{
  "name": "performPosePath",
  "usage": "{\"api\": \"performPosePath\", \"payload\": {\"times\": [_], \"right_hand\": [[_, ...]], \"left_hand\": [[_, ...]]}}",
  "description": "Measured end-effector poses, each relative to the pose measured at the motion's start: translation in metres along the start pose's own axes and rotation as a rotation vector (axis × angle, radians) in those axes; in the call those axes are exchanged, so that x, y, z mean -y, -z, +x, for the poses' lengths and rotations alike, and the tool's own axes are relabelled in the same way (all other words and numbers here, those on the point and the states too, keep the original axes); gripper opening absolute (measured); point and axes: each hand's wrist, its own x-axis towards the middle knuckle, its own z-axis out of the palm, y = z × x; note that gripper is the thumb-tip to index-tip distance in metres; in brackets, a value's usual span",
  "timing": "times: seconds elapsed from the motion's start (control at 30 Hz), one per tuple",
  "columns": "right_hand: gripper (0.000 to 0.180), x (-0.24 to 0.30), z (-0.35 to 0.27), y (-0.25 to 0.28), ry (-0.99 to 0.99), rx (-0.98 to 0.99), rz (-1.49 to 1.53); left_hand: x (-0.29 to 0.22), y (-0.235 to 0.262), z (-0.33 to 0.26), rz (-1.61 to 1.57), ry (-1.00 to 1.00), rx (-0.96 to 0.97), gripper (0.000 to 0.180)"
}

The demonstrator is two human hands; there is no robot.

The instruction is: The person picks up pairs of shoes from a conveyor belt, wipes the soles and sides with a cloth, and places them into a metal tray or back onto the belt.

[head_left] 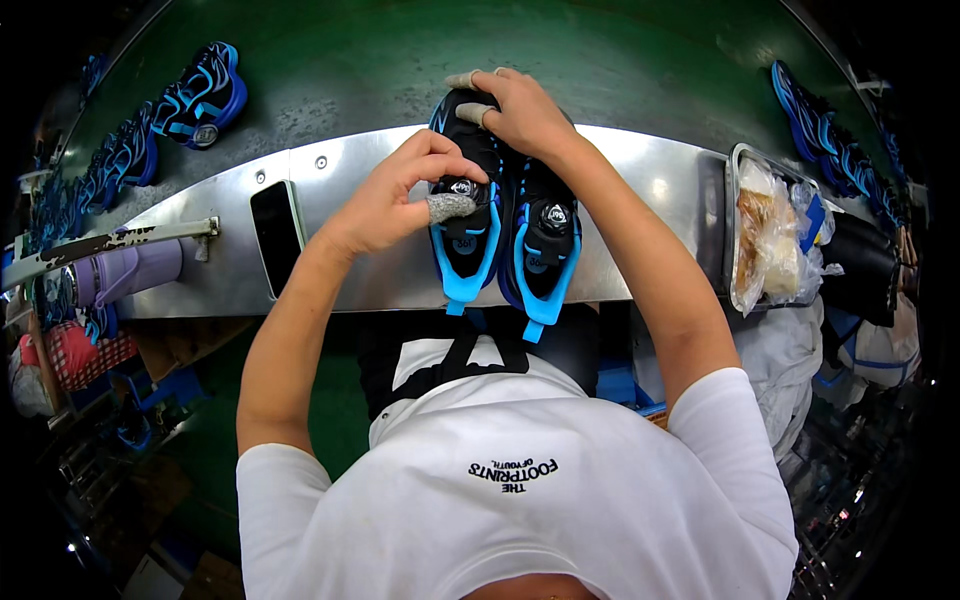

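Note:
A pair of black sneakers with bright blue trim lies side by side on the metal bench edge, toes away from me, heel loops towards me. The left sneaker [464, 262] has a round dial [462, 188] on its tongue. My left hand [405, 195] closes thumb and index finger around that dial; a grey wrap covers the thumb. Over the toe end, my right hand [520, 112] grips the left sneaker, its fingers bent and wearing pale finger covers. The right sneaker [545, 260] lies beneath my right wrist, its own dial [553, 216] in plain sight.
A phone [276, 238] lies left on the metal edge [350, 285]. Further left are a metal bar [110, 243] and lilac container [135, 270]. A tray [735, 230] of plastic-wrapped items stands right. More sneakers [205, 95] line the green surface [360, 60] on both sides.

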Motion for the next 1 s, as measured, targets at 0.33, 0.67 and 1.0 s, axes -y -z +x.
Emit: {"api": "performPosePath", "payload": {"times": [0.33, 0.67, 1.0], "right_hand": [[0.023, -0.017, -0.088, 0.069, -0.153, -0.042, 0.274], [0.027, -0.013, -0.139, 0.057, -0.406, -0.038, 0.56], [0.024, -0.037, -0.155, 0.04, -0.441, -0.17, 0.586]], "left_hand": [[-0.066, -0.029, -0.039, 0.44, 0.052, -0.15, 0.033], [-0.075, -0.094, -0.065, 0.83, -0.064, 0.091, 0.065], [-0.025, -0.037, -0.013, 0.687, -0.237, -0.068, 0.035]]}}
